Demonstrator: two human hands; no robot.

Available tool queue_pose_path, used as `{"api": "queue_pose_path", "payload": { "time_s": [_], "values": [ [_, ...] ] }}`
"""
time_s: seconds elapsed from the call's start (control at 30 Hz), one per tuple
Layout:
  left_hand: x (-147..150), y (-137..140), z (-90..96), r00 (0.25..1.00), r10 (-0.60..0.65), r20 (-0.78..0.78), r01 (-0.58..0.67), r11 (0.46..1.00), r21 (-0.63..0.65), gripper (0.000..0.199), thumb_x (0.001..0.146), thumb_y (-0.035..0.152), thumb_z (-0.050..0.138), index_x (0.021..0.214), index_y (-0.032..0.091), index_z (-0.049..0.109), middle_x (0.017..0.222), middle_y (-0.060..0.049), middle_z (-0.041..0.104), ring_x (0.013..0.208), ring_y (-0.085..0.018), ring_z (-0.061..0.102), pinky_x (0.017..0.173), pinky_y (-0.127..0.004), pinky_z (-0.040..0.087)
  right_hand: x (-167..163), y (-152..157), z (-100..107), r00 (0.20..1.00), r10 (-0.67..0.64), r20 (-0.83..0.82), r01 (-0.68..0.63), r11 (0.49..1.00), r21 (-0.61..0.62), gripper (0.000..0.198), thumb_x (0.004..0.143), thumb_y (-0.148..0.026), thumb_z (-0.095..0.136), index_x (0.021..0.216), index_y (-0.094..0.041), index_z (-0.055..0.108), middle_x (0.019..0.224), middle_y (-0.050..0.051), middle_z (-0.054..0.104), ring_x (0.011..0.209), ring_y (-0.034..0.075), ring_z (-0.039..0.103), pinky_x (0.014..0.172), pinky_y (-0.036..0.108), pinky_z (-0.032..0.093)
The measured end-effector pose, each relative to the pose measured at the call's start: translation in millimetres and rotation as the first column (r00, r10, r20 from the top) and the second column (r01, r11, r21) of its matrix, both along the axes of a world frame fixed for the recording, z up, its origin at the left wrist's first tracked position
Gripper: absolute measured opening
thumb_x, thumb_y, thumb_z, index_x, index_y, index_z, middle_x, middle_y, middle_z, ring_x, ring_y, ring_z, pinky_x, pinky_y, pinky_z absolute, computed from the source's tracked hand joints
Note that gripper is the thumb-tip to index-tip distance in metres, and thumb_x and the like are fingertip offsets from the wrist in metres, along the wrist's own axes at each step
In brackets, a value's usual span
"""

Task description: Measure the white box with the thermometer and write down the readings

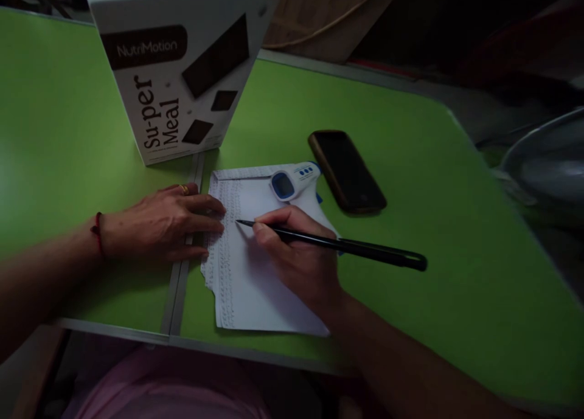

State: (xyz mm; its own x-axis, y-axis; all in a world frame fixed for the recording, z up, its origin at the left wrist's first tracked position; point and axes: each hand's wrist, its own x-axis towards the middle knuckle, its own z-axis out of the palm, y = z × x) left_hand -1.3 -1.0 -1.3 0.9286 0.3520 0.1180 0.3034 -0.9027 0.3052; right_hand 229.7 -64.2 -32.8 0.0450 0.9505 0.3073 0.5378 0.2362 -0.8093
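Fingers [270, 236] of the right hand [308, 264]: closed in a writing grip on one black pen [378, 252], held near its point, the barrel slanting out past the hand to the right. Pen tip above or on the paper [269, 303], beside its written column; whether it touches cannot be told. Left hand [166, 221]: laid palm down, fingers extended and slightly parted, gripping nothing, the tips resting over the paper's left edge. Pen: slim, dark, glossy, tapering to a fine point, with a clip toward the rear end. Paper: white, closely marked with small handwriting down the left side, the left edge ragged low down; lies beneath the right hand on the green worktop [456, 273]. Count: hands, two; pen, one; white-and-blue device [304, 174] with a small screen, one, lying partly over the paper's upper right; dark phone [354, 176] in a brown case, one, just beside the device; white box [201, 118] lettered "NutriMotion" and "Su-per Meal", one, upright beyond the left hand; gold ring [184, 190], one; red bracelet [98, 235], one, at the left wrist.
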Motion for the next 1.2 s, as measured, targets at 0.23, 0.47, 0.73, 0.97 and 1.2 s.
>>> {"api": "queue_pose_path", "payload": {
  "time_s": [0.23,0.47,0.73,0.97,1.2],
  "values": [
    [-0.1,0.0,-1.2,1.0,0.012,-0.011,-0.012,1.0,0.007,0.03,0.095,0.032,0.068,0.122,0.019,0.069,0.136,-0.012,0.063,0.111,-0.027,0.062,0.099,-0.04,0.047,-1.1,-0.1,2.2,1.0,-0.007,0.03,0.008,1.0,-0.024,0.009,0.078,-0.027,0.058,0.071,-0.023,0.06,0.058,-0.004,0.06,0.051,0.013,0.052,0.05,0.026,0.043],
    [-0.3,0.8,-1.3,1.0,0.004,-0.004,-0.004,1.0,0.004,0.03,0.096,0.031,0.068,0.122,0.017,0.069,0.137,-0.013,0.063,0.11,-0.028,0.061,0.096,-0.04,0.047,-0.5,0.0,3.4,1.0,0.003,0.012,-0.003,1.0,-0.026,0.011,0.078,-0.027,0.059,0.068,-0.023,0.059,0.054,-0.004,0.059,0.048,0.012,0.05,0.048,0.026,0.041],
    [-1.4,1.1,-1.8,1.0,-0.005,0.006,0.005,1.0,-0.006,0.029,0.097,0.032,0.065,0.123,0.018,0.068,0.137,-0.013,0.063,0.11,-0.027,0.061,0.097,-0.039,0.046,1.1,0.8,-0.4,0.999,-0.053,0.003,0.053,0.998,0.032,0.012,0.078,-0.028,0.061,0.068,-0.022,0.062,0.056,-0.003,0.061,0.049,0.012,0.052,0.048,0.026,0.041],
    [-1.6,1.5,-2.6,0.999,-0.014,0.029,0.014,1.0,-0.007,0.03,0.098,0.031,0.065,0.122,0.014,0.069,0.136,-0.014,0.063,0.109,-0.029,0.061,0.097,-0.041,0.047,1.9,1.3,-1.2,0.999,-0.036,0.002,0.036,0.999,0.018,0.011,0.079,-0.028,0.061,0.069,-0.022,0.062,0.057,-0.003,0.06,0.05,0.012,0.051,0.048,0.026,0.041],
    [-0.9,0.8,-1.7,1.0,-0.003,0.018,0.003,1.0,-0.01,0.029,0.096,0.031,0.068,0.122,0.017,0.07,0.136,-0.013,0.063,0.111,-0.028,0.062,0.099,-0.039,0.046,2.4,1.5,-2.6,0.999,-0.037,0.013,0.036,0.999,0.014,0.012,0.079,-0.029,0.061,0.07,-0.021,0.062,0.058,-0.003,0.059,0.051,0.012,0.05,0.05,0.026,0.042]
  ]
}}
